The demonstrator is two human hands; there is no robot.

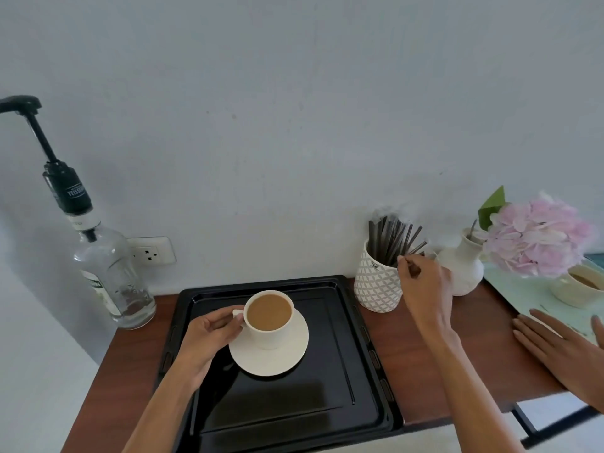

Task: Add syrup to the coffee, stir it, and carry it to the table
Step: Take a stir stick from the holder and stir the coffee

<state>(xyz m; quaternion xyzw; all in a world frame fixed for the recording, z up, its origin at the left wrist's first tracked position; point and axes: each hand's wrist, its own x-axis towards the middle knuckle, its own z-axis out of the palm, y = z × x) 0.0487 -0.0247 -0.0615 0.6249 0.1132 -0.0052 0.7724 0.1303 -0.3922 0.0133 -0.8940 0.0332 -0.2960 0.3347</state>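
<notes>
Wooden counter (434, 348) against plain pale wall (294, 109); wall socket (152, 255) behind syrup bottle (111, 273), pump fitted, at counter's left end. Black tray (327, 403) at centre carries saucer (277, 358) with coffee cup (268, 317). Left hand (209, 335) fingers closed on cup handle. Right hand (425, 286) at patterned holder (379, 282), fingertips apparently pinching one dark stir stick (395, 240); contact blurred. Another person's hand (559, 351) flat on counter, right.
</notes>
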